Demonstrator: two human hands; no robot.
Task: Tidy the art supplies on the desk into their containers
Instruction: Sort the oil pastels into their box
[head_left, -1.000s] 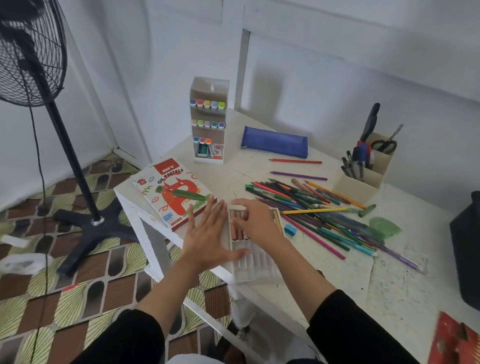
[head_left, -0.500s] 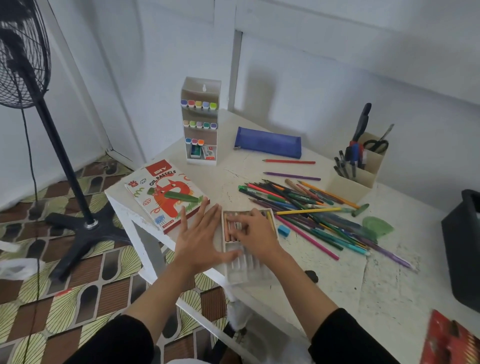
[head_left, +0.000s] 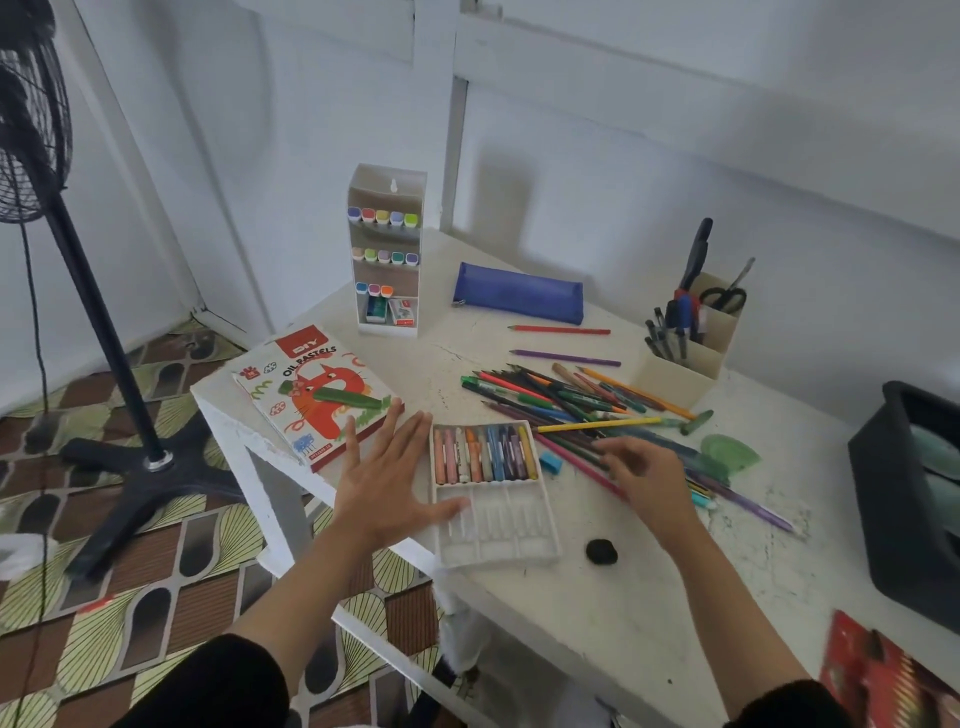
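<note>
A white plastic pastel tray (head_left: 519, 540) lies near the desk's front edge, its far half filled with a row of oil pastels (head_left: 485, 453). My left hand (head_left: 387, 480) lies flat beside it, thumb touching the tray's left side. My right hand (head_left: 647, 480) hovers with loosely bent fingers over the near end of a heap of coloured pencils (head_left: 576, 405), holding nothing. The oil pastels box (head_left: 311, 397) lies to the left with a green pastel (head_left: 345, 399) on it.
A marker rack (head_left: 387, 249), blue pencil case (head_left: 519, 293) and pen holder (head_left: 685, 345) stand at the back. Blue eraser (head_left: 550, 462), black lump (head_left: 601, 551), green leaf-shaped piece (head_left: 727, 453), black bin (head_left: 914, 499), red packet (head_left: 883, 675). Fan (head_left: 104, 332) stands left of the desk.
My right hand has left the tray and moved right over the pencils, uncovering the pastels. My left hand stays beside the tray.
</note>
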